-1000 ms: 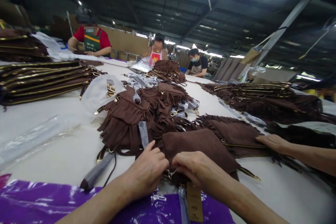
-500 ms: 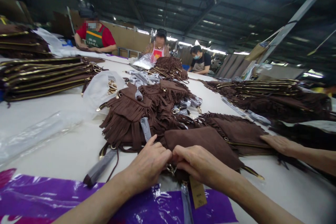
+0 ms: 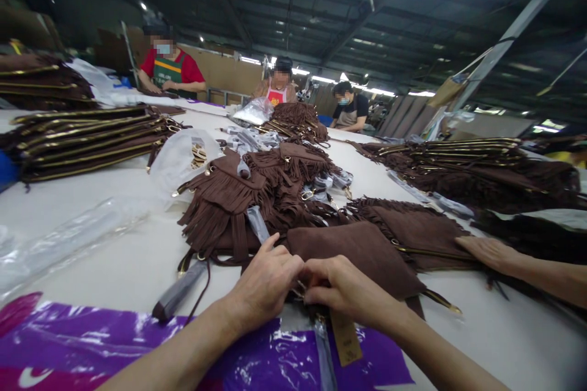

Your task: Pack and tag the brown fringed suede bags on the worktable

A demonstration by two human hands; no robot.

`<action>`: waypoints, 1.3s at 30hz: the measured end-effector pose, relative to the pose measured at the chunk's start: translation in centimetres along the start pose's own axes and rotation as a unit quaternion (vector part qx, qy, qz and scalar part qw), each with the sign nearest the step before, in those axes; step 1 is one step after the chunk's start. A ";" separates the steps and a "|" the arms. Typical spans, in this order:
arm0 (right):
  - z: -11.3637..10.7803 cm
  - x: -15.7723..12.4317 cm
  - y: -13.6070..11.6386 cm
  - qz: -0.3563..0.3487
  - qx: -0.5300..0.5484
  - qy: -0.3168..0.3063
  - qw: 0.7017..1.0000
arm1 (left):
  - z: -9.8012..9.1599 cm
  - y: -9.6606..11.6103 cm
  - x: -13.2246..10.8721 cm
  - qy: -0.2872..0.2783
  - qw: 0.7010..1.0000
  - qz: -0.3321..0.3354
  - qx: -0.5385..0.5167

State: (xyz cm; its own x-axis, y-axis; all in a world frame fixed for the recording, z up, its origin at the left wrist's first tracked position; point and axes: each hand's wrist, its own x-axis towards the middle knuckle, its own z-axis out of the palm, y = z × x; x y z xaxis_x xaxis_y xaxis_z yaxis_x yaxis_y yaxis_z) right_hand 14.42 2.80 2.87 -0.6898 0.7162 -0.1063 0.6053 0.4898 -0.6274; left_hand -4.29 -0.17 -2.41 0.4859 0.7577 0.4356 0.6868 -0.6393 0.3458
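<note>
My left hand and my right hand meet at the near left corner of a plain brown suede bag. Both have their fingers pinched together around a small metal clasp, mostly hidden by the fingertips. The left index finger sticks out upward. Below my right hand hang a tan paper tag and a strap wrapped in grey film. Brown fringed bags lie just beyond my left hand, with another wrapped strap at their near side.
A co-worker's hand rests on a fringed bag at right. Stacks of zippered brown pieces stand left and right. Purple plastic covers the near edge of the white table. Several people work across the table.
My hands stay together at the bag's corner, with small finger shifts; the metal clasp is now more covered. The view has shifted slightly. The person in red at far left has raised a hand.
</note>
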 end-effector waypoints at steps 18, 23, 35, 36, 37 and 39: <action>0.7 1.2 1.9 0.044 0.129 0.020 0.990 | 0.1 2.6 -1.5 0.028 0.985 0.020 0.171; 0.4 1.1 1.5 0.049 0.147 0.019 0.988 | 1.6 2.6 -1.2 0.061 0.979 0.024 0.194; -0.6 -0.2 1.6 0.051 0.205 -0.020 0.977 | -0.1 2.0 -0.7 0.085 0.988 -0.091 -0.097; -0.7 -0.4 1.6 0.055 0.207 -0.028 0.976 | -0.5 1.7 -0.6 0.095 0.979 -0.110 -0.146; -0.8 -0.7 1.5 0.056 0.203 -0.031 0.977 | -0.7 1.4 -0.5 0.104 0.969 -0.126 -0.188; -0.7 -1.0 1.1 0.054 0.182 -0.015 0.982 | -1.1 0.9 -0.4 0.123 0.949 -0.146 -0.251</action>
State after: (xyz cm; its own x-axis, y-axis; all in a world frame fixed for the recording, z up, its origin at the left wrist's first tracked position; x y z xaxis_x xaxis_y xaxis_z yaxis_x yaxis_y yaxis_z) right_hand 16.08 2.94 2.81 -0.6441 0.7366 -0.2065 0.4968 0.1975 -0.8451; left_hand -4.40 -1.18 -1.36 0.1312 0.8978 0.4203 0.3989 -0.4360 0.8067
